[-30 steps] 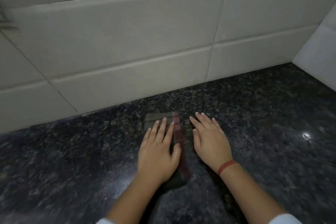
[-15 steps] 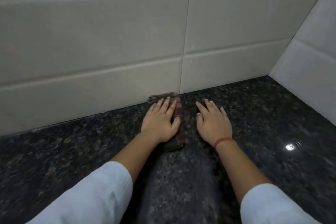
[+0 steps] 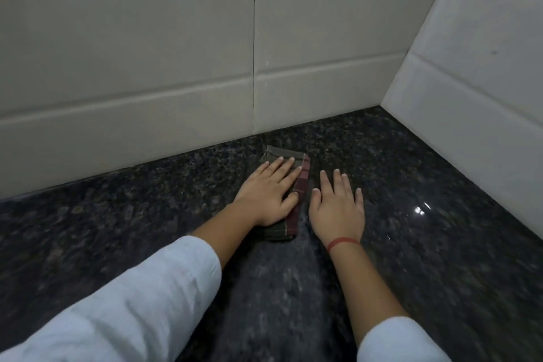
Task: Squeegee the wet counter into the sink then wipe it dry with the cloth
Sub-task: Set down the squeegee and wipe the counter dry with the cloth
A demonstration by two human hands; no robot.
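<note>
A folded dark checked cloth (image 3: 302,182) with a red stripe lies flat on the dark speckled granite counter (image 3: 426,244), near the back wall. My left hand (image 3: 269,192) presses flat on top of the cloth, fingers stretched toward the wall. My right hand (image 3: 338,209) rests flat on the bare counter just right of the cloth, fingers apart, holding nothing; a red band circles its wrist. No squeegee and no sink are in view.
White tiled wall (image 3: 147,67) runs along the back of the counter. A second tiled wall (image 3: 470,67) closes the right side and forms a corner. A light reflection shines on the counter at right.
Both hands and the cloth have slid away from me toward the back wall. The view has shifted right, bringing the corner wall into sight.
</note>
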